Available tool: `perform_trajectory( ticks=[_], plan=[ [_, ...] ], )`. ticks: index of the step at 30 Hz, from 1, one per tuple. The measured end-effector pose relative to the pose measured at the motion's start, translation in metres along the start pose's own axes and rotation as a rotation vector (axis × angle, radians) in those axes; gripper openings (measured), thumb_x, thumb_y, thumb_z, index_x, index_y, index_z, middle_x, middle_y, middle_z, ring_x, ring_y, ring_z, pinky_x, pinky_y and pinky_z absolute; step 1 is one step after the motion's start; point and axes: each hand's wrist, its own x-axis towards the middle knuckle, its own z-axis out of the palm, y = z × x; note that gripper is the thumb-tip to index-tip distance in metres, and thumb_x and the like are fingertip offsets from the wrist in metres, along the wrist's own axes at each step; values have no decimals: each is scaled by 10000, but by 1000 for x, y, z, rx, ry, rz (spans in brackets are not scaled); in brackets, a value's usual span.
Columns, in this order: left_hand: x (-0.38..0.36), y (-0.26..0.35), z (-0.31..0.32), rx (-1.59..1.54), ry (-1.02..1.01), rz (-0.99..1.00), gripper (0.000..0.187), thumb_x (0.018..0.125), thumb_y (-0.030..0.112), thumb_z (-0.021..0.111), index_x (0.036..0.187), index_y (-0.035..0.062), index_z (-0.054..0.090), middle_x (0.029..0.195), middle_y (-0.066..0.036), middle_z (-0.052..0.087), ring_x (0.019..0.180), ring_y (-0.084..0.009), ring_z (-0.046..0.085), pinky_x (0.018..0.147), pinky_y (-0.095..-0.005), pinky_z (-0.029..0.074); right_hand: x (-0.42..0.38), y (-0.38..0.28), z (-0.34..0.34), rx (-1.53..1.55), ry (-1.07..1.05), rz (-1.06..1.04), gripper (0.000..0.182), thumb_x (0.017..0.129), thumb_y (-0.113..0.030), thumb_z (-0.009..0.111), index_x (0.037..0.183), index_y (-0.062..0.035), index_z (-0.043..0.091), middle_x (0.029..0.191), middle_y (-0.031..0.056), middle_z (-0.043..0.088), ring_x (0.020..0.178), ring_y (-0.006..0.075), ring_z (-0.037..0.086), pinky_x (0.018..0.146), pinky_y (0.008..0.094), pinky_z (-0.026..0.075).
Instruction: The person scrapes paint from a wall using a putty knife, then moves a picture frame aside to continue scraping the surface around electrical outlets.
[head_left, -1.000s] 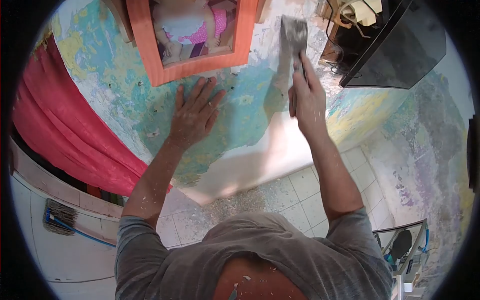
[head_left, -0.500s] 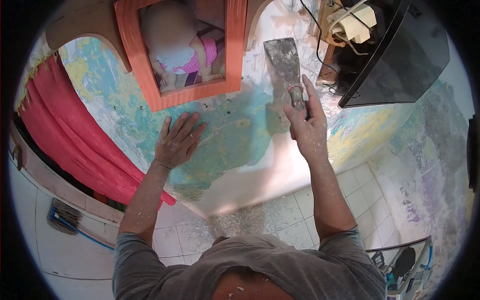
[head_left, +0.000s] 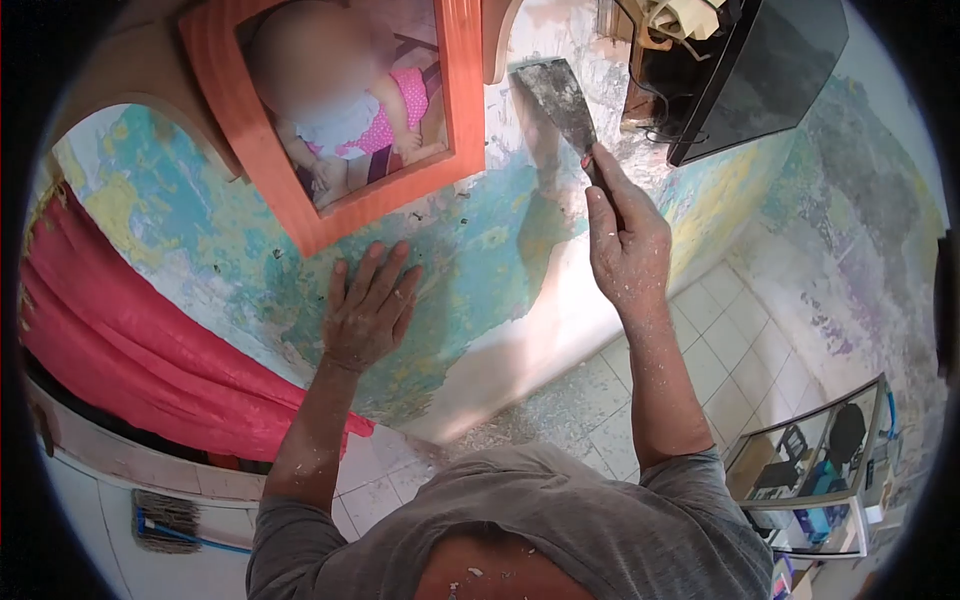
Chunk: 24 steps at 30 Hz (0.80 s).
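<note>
My right hand is wrapped round the handle of a putty knife, its wide, dust-smeared blade pointing up and to the left in front of the wall. Flat against the patchy wall, my left hand has its fingers spread and holds nothing. Turquoise and yellow paint covers much of that wall, with bare whitish areas around the blade and lower down. Just above my left fingertips is the lower edge of an orange picture frame. White flecks speckle both forearms.
A red curtain hangs at the left, with a broom below it. At the upper right stands a black flat screen with cables. A glass-topped stand is at the lower right. Debris lies on the tiled floor.
The view has shifted and turned slightly. My right hand has closed its grip on the putty knife's handle, the forefinger now along it, and the blade tilts more leftward. My left hand stays on the wall.
</note>
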Motion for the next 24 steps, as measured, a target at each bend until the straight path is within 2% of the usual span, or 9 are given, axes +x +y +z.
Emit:
perform_trajectory(
  ticks=[10, 12, 16, 18, 19, 22, 24],
  plan=[
    [-3, 3, 3, 6, -37, 6, 362, 961, 276, 622, 1321, 243, 653, 1534, -27, 511, 1466, -275, 398, 1229, -554, 154, -9, 15, 9, 44, -24, 10, 388, 967, -105, 632, 1354, -77, 638, 940, 181, 722, 805, 285, 686, 768, 370, 545],
    [0, 2, 1, -12, -20, -20, 334, 940, 254, 634, 1269, 228, 683, 1522, 10, 522, 1458, -229, 405, 1221, -517, 182, -10, 17, 12, 15, -23, -15, 388, 967, -104, 631, 1354, -75, 638, 937, 181, 720, 802, 287, 686, 762, 370, 543],
    [1, 2, 1, 16, 7, -10, 340, 940, 256, 634, 1277, 226, 677, 1523, 8, 519, 1466, -230, 394, 1220, -517, 187, 12, 18, 22, 12, -1, -48, 392, 975, -122, 624, 1364, -70, 626, 895, 187, 698, 754, 284, 662, 739, 363, 538],
    [1, 2, 2, 16, 4, 5, 338, 940, 261, 639, 1273, 228, 679, 1526, 9, 515, 1471, -227, 385, 1219, -516, 193, 20, 18, 20, 96, 27, -43, 391, 981, -129, 616, 1368, -73, 623, 923, 184, 709, 778, 284, 673, 754, 369, 540],
    [0, 4, 1, 16, 4, 3, 338, 940, 261, 639, 1273, 228, 679, 1526, 9, 515, 1471, -227, 385, 1219, -516, 193, 15, 20, 15, 26, -14, -19, 391, 985, -126, 612, 1374, -77, 620, 980, 175, 728, 824, 285, 690, 777, 368, 543],
    [2, 1, 1, 13, -8, -8, 335, 938, 261, 640, 1269, 230, 680, 1528, 13, 512, 1475, -227, 379, 1222, -515, 190, -10, 31, 21, 67, 24, -70, 403, 986, -130, 611, 1387, -83, 611, 996, 189, 726, 844, 287, 692, 789, 369, 543],
    [1, 2, 1, 19, -2, 0, 335, 940, 259, 634, 1271, 232, 677, 1524, 17, 516, 1474, -224, 382, 1225, -516, 184, 7, 30, 21, 55, 35, -81, 401, 987, -153, 612, 1382, -77, 615, 991, 197, 726, 835, 292, 694, 793, 371, 544]
  ],
)
